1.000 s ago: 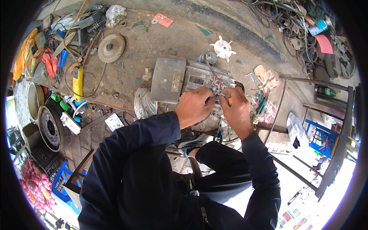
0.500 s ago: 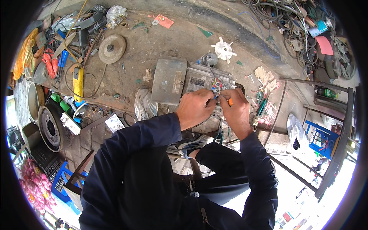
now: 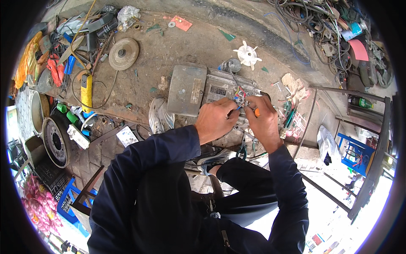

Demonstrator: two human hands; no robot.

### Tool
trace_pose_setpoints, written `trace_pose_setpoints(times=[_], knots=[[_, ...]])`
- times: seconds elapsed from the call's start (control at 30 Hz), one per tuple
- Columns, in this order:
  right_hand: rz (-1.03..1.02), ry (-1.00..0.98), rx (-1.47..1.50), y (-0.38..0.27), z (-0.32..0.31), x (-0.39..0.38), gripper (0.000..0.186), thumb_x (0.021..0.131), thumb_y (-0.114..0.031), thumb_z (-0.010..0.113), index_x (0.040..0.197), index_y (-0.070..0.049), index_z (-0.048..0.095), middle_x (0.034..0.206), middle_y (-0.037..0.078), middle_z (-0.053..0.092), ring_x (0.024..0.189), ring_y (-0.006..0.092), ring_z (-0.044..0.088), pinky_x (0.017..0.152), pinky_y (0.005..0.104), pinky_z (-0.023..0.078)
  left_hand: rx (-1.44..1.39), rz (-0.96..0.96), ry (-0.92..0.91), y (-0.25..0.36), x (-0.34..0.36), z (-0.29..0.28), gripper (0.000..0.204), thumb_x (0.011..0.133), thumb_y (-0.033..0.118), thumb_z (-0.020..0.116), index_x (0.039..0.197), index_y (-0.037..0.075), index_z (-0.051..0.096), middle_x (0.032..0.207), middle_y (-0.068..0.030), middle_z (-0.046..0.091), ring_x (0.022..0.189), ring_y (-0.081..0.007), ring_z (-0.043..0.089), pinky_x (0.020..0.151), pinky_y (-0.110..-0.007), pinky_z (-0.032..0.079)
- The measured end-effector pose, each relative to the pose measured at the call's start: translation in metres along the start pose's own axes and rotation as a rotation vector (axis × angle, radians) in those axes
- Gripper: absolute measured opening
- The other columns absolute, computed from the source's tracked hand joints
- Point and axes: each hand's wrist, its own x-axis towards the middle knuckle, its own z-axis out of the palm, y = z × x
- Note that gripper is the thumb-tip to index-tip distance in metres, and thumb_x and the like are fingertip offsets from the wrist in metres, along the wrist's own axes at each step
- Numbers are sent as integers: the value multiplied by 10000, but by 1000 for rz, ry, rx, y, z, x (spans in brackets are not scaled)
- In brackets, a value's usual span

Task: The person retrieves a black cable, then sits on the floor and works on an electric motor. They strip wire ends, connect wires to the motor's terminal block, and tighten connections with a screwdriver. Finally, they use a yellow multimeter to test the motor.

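Observation:
A grey electric motor (image 3: 218, 91) lies on the ground before me, its terminal area showing red, blue and other coloured wires (image 3: 240, 92). My left hand (image 3: 217, 119) is closed at the near side of these wires, thumb and forefinger pinching a short blue wire (image 3: 238, 108). Close by on the right, my right hand (image 3: 264, 122) is curled beside the terminals. An orange-handled tool (image 3: 256, 112) sits in its grip; fingers hide most of it. Below the hands lie dark-handled pliers (image 3: 242, 151).
A white fan wheel (image 3: 247, 55) and a metal cylinder (image 3: 231, 65) lie beyond the motor. Left stand a round disc (image 3: 124, 53) and a yellow control box (image 3: 86, 93) on a cable. Green-handled tools (image 3: 290, 116) lie right, near a metal frame (image 3: 338, 91).
My right hand has shifted slightly right and back from the terminals, still with the orange-handled tool. My left hand stays nearly in place at the blue wire.

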Motion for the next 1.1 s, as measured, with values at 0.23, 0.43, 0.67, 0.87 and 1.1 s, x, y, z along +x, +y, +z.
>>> trace_pose_setpoints(times=[0.23, 0.43, 0.67, 0.87, 1.1], knots=[[-56, -16, -24, 0, -1, 1, 298, 818, 67, 724, 1093, -36, 677, 978, 151, 639, 811, 345, 674, 696, 417, 546, -5, 2, 7, -1, 0, 0, 73, 838, 47, 726, 870, 10, 671, 790, -144, 654, 670, -347, 665, 575, -411, 515], [-69, -28, -48, -1, -2, 1, 274, 818, 58, 738, 1070, -32, 683, 980, 147, 639, 835, 352, 676, 704, 415, 548, -19, -11, 4, 1, -1, 0, 76, 836, 44, 726, 879, 5, 677, 805, -147, 663, 673, -341, 670, 578, -404, 518], [-90, -42, -76, -2, -4, 1, 246, 823, 58, 738, 1044, -23, 667, 984, 153, 639, 846, 371, 677, 702, 422, 556, -28, -29, -1, 2, -1, -1, 77, 840, 45, 725, 890, 5, 682, 821, -149, 675, 681, -346, 673, 588, -404, 523], [24, 30, -64, -5, 8, -4, 206, 835, 44, 714, 1029, -6, 669, 980, 175, 668, 857, 388, 686, 735, 438, 567, -1, -70, -15, 7, -4, 3, 83, 855, 64, 722, 914, 12, 696, 852, -164, 690, 742, -382, 688, 632, -445, 540], [319, 139, 39, -12, 21, -11, 164, 858, 3, 677, 1019, 18, 706, 989, 201, 727, 908, 355, 723, 818, 411, 574, -21, -49, 11, 8, -12, 15, 143, 861, 72, 722, 988, 12, 696, 892, -174, 697, 791, -406, 687, 674, -451, 555]])
